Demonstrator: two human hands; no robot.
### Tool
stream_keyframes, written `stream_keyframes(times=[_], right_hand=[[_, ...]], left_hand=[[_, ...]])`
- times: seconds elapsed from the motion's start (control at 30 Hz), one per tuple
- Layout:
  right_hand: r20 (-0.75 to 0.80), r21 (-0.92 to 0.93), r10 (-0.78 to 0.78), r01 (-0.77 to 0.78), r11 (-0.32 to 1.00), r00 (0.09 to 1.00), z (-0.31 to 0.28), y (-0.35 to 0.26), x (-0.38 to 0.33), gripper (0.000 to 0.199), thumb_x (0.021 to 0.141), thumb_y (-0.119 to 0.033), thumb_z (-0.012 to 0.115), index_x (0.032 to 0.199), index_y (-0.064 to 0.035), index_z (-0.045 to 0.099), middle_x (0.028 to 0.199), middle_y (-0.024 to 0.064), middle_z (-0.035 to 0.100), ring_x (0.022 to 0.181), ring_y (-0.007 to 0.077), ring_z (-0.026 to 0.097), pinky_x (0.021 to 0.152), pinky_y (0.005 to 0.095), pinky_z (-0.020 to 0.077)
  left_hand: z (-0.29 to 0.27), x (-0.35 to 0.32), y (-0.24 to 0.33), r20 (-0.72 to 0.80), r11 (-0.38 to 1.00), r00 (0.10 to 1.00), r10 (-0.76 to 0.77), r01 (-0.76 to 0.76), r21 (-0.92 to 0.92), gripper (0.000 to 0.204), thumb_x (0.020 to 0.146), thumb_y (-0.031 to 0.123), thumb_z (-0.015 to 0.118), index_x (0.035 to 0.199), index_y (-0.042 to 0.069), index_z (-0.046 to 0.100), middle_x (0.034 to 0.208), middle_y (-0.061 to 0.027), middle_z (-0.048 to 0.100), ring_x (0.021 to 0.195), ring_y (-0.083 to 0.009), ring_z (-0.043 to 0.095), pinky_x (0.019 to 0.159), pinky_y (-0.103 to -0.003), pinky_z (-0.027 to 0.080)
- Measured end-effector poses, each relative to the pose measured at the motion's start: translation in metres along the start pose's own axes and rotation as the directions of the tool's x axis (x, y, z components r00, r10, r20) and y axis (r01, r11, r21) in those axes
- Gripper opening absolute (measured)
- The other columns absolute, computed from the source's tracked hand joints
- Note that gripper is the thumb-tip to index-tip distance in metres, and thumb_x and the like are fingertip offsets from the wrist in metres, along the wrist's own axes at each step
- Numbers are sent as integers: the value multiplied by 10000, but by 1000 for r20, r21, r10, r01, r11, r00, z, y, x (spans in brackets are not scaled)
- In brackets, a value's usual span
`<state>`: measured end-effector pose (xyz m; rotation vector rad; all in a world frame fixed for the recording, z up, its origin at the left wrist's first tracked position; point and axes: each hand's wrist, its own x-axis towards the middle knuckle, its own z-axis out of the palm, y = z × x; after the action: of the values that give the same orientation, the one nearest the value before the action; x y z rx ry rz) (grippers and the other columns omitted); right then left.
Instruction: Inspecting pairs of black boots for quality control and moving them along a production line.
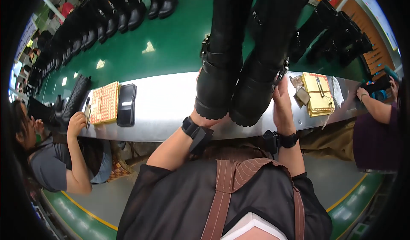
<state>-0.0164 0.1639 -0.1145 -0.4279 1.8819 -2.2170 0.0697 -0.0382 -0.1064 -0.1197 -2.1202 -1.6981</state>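
Note:
Two tall black boots (213, 84) stand upright side by side in front of me, with buckled straps at their ankles and their toes toward me. My left hand (208, 119) grips the left boot around its toe and outer side; most of its fingers are hidden by the boot. On the outer side of the right boot (255, 93), my right hand (282, 101) holds on near the buckle, its fingertips partly behind the boot. Whether the soles touch the metal table cannot be told.
A metal table edge (164, 103) runs before a green surface (171, 48). Left lie a patterned pad (104, 102) and a black tray (126, 105); right, a yellow paper stack (318, 95). Rows of black boots (113, 22) line the back. Co-workers sit at left (51, 163) and right (376, 133).

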Motion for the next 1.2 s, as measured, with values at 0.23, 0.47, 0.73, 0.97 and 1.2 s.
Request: stream_keyframes(times=[0.23, 0.47, 0.73, 0.97, 1.2], right_hand=[[532, -102, 7, 56, 993, 847, -24, -65, 28, 1205, 541, -324, 919, 1472, 34, 243, 1552, 137, 241, 1431, 230, 246, 1172, 350, 177], [513, -490, -72, 361, 793, 855, -93, -5, 34, 694, 791, -235, 734, 1371, -4, 430, 1351, 126, 524, 1306, 268, 443, 1111, 416, 329], [262, 323, 89, -174, 930, 961, -80, -5, 21, 454, 933, -267, 581, 1306, -24, 493, 1281, 147, 572, 1167, 286, 565, 1025, 439, 449], [300, 390, 75, -194, 900, 951, -78, -5, 22, 499, 932, -305, 585, 1333, -29, 478, 1305, 140, 561, 1175, 282, 562, 1034, 447, 440], [77, 247, 105, -121, 961, 992, -53, -15, 11, 492, 928, -321, 593, 1311, -29, 495, 1289, 129, 570, 1146, 272, 581, 1022, 431, 453]], left_hand=[[-14, -2, 6, 115, 930, 992, -45, 84, -357, 309, 906, 143, 618, 1197, 45, 581, 1116, -92, 662, 983, -173, 644, 888, -310, 514], [-14, -18, -3, 703, -252, 593, -393, 666, -702, 438, 954, 425, 508, 1235, 96, 577, 1090, -91, 679, 969, -229, 666, 772, -359, 579], [-33, 8, 19, 301, 370, 804, -513, 524, -767, 592, 959, 571, 405, 1380, 160, 464, 1322, -125, 491, 1119, -277, 574, 774, -424, 567], [-16, 8, 35, 21, 929, 1000, 5, 4, -371, 367, 987, 257, 553, 1305, 76, 530, 1155, -39, 582, 1105, -120, 512, 965, -269, 403], [-9, 20, 41, -178, 907, 982, -66, -16, -421, 265, 997, 251, 531, 1144, 45, 610, 1045, -39, 623, 969, -109, 560, 893, -251, 428]])
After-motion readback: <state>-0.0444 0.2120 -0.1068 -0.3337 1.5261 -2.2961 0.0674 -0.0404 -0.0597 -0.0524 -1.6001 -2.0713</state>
